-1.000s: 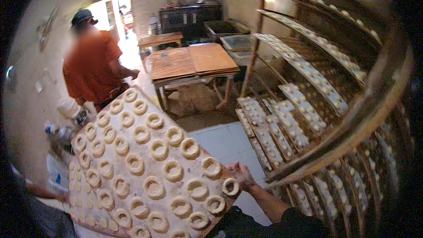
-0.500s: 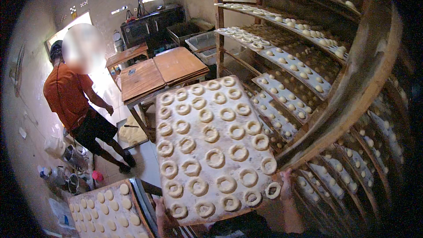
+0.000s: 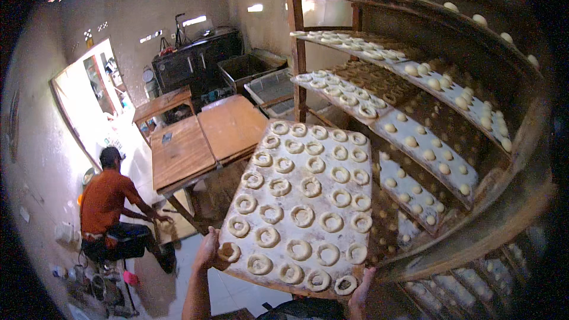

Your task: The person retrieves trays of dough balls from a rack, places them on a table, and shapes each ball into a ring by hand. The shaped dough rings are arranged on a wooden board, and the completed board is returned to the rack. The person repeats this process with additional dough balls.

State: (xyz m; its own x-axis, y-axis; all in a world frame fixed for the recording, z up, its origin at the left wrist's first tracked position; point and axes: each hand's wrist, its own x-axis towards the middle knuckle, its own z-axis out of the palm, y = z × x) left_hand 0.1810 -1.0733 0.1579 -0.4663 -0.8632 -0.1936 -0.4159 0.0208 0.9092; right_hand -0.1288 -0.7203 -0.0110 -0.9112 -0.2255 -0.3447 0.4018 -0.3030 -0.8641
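Note:
A large floured board [image 3: 287, 202] tilts away in front of me, covered with rows of pale dough rings [image 3: 293, 216]. My left hand [image 3: 207, 250] is closed around its near left corner. My right hand [image 3: 361, 291] grips the near right corner, its fingers partly hidden under the board. To the right stands a tall wooden rack [image 3: 296, 12]. One of its shelves holds a board of similar dough rings [image 3: 332, 90] just beyond my board's far edge. Round dough balls [image 3: 411, 141] lie on the rack's other boards.
A wooden table [image 3: 181, 151] stands ahead to the left, with a dark cabinet [image 3: 195, 56] and a deep basin [image 3: 243, 71] behind it. At left a co-worker in an orange-red shirt [image 3: 106, 201] crouches, hands near a board on the tiled floor. The rack's curved-looking beam [image 3: 474, 234] runs along the right.
I have moved forward with the board toward the rack, and its far end has swung right. The co-worker has gone from standing to crouching. The second board at lower left has left view.

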